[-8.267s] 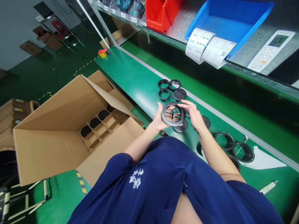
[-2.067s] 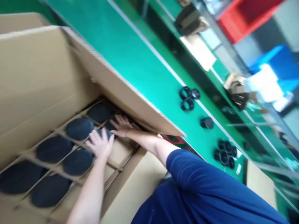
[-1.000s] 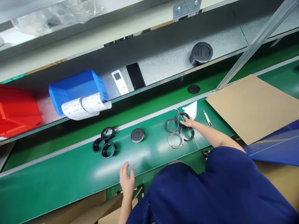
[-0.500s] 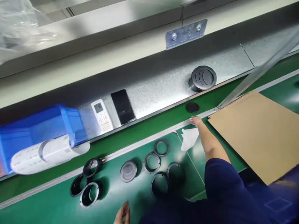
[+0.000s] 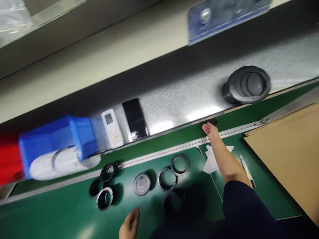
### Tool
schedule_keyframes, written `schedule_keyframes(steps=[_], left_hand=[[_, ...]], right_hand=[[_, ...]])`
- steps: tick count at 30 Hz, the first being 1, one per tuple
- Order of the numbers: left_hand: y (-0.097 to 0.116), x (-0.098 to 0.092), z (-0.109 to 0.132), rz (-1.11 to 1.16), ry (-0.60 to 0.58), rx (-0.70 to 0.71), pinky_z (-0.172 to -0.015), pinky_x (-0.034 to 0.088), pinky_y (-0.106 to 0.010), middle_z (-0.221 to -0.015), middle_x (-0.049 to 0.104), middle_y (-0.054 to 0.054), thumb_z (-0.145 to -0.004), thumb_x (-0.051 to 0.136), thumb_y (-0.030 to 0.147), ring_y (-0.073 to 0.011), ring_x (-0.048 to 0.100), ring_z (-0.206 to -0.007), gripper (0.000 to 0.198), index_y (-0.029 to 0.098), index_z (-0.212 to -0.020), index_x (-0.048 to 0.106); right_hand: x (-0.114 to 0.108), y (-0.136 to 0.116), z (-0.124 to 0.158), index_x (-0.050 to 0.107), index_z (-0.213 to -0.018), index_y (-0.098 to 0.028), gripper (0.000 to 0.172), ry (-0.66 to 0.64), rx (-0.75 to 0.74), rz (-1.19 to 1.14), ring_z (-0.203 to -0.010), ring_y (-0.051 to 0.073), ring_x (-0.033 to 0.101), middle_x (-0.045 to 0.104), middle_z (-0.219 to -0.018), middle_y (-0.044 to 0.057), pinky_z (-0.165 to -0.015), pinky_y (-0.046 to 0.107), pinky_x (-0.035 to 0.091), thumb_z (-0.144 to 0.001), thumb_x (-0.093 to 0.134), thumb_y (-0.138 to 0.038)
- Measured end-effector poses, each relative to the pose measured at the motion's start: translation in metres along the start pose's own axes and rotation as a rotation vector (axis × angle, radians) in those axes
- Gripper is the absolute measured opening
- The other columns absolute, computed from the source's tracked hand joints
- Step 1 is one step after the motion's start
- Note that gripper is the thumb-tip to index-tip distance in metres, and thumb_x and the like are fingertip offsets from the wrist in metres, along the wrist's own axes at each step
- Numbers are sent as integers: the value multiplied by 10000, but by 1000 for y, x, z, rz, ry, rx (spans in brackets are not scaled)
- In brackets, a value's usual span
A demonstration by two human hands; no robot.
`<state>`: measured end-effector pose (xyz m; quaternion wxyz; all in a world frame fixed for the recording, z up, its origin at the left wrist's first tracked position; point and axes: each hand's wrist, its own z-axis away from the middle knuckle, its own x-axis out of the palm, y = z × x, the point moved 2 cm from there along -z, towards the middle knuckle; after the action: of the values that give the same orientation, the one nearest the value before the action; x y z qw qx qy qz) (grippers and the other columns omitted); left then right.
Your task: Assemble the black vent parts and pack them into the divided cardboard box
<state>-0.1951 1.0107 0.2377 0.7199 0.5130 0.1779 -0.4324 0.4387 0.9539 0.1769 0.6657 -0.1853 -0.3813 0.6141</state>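
Note:
My right hand (image 5: 210, 129) reaches out over the dark green strip below the metal shelf, fingers stretched. A flat black disc (image 5: 213, 121) lies right at it, partly covered by the hand; whether they touch I cannot tell. Near the bottom edge, my left hand (image 5: 129, 224) hovers over the green table with loosely curled fingers, nothing visible in them. Closest to it is a round grey louvred air vent (image 5: 142, 184). Black rings (image 5: 166, 180) lie to the vent's right, one more in shadow (image 5: 173, 201). Several black collars (image 5: 104, 198) stand grouped on its left.
On the metal shelf (image 5: 171, 114) are a large black vent (image 5: 246, 84), a phone (image 5: 135, 118), a white remote control (image 5: 112, 128) and a blue bin (image 5: 83, 136) beside a paper roll (image 5: 53, 163). White paper (image 5: 211, 161), a white pen-like tool (image 5: 247, 171) and cardboard (image 5: 291, 146) lie on the right.
The view has moved closer and shifted. My right hand has moved from just below the black disc onto its place, now covering part of it. My left hand stays low, fingers still curled.

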Motion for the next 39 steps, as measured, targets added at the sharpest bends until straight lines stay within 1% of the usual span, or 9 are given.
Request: schedule_keyframes(steps=[4, 7, 10, 13, 19, 22, 26, 32, 39], left_hand=[[61, 8, 12, 351, -37, -22, -1125, 473, -555, -1093, 789, -136, -625, 831, 589, -392, 699, -1136, 460, 230, -907, 775], [99, 12, 6, 949, -160, 16, -1161, 424, -528, -1391, 665, -153, -705, 865, 486, -345, 589, -1335, 630, 226, -1254, 697], [110, 2, 7, 1411, -315, 54, -1115, 454, -550, -1485, 586, -155, -805, 771, 566, -362, 568, -1352, 722, 244, -1422, 582], [102, -19, 24, 1627, -326, 91, -1097, 477, -521, -1405, 644, -166, -879, 653, 588, -372, 574, -1343, 686, 179, -1425, 581], [74, -50, 73, 1826, -276, 157, -1175, 419, -503, -1379, 671, -132, -927, 634, 510, -325, 562, -1368, 624, 164, -1442, 575], [64, -51, 92, 1876, -361, 102, -1188, 388, -561, -1426, 634, -165, -948, 541, 675, -350, 510, -1416, 707, 154, -1424, 584], [54, -49, 111, 1911, -438, 53, -1132, 396, -672, -1434, 622, -186, -915, 328, 851, -398, 502, -1409, 877, 182, -1414, 595], [44, -44, 126, 1911, -371, 0, -1129, 408, -659, -1349, 673, -191, -899, 309, 865, -395, 564, -1341, 895, 166, -1343, 649], [49, -39, 131, 1863, -393, 67, -1066, 419, -731, -1291, 681, -240, -876, 283, 882, -428, 595, -1288, 953, 128, -1337, 639]], right_hand=[[36, 97, 125, 597, -739, -172, 276, -434, 236, 50, -673, 135, 694, 720, -723, 46, -696, 276, 630, -818, 840, -275], [43, 160, 247, 654, -789, -185, 382, -841, 367, 123, -708, 156, 717, 757, -776, 43, -720, 302, 628, -679, 945, -408], [38, 197, 350, 712, -888, -189, 445, -1094, 417, 284, -741, 159, 723, 769, -833, 49, -742, 305, 615, -682, 920, -524], [36, 213, 412, 720, -885, -186, 489, -1222, 337, 472, -740, 165, 705, 749, -812, 42, -733, 317, 595, -703, 870, -614], [53, 202, 434, 568, -655, -204, 568, -1108, -417, 839, -603, 140, 540, 578, -607, -6, -666, 315, 502, -821, 681, -735], [61, 189, 440, 685, -945, -212, 447, -1064, -793, 824, -826, 197, 614, 663, -899, 59, -820, 373, 548, -869, 673, -653], [57, 187, 458, 760, -1202, -289, 390, -1330, -1122, 872, -1212, 284, 547, 599, -1288, 114, -1079, 498, 474, -981, 555, -536], [46, 201, 461, 778, -1242, -336, 448, -1490, -1272, 1011, -1337, 317, 433, 568, -1398, 85, -1197, 577, 330, -1045, 418, -517], [37, 201, 448, 781, -1231, -284, 639, -1544, -1002, 970, -1378, 280, 437, 530, -1459, 91, -1199, 507, 381, -1060, 269, -628]])
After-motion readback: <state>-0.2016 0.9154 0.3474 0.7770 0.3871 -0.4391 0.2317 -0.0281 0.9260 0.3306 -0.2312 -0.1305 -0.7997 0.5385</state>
